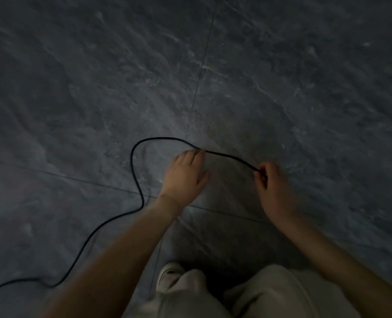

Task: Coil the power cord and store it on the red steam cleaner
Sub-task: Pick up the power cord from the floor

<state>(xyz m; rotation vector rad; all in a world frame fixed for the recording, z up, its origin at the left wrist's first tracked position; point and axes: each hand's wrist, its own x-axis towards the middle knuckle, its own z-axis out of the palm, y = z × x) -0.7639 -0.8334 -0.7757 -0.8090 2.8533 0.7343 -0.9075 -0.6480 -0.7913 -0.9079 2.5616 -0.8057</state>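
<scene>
The cord (pixel 132 160) lies mostly on the floor (pixel 282 76), with only a short stretch raised between the two hands. The right hand (pixel 273 191) pinches it between thumb and curled fingers, likely close to its free end, though no plug shows. That pinch gives a fixed point from which to start the first loop. The left hand (pixel 183 175) is spread, thumb held apart and fingers fairly straight. Its fingertips (pixel 200 153) touch the cord where it rises off the floor, probably ready to slide along and measure out the next length. I cannot tell whether any finger hooks under it.

Beyond the left hand the cord bends in a round-topped loop, wavers across a tile joint, then trails to the near left of the floor and out of view. The steam cleaner is not in view, so coiling looks barely begun.

The cord is thin, black, round and limp, falling in soft curves without kinks. The floor is dark grey stone-look tile with pale cloudy veining, a matt surface and narrow straight joints. One pale shoe (pixel 168 273) and light, soft trousers (pixel 270 292) show nearest the camera.
</scene>
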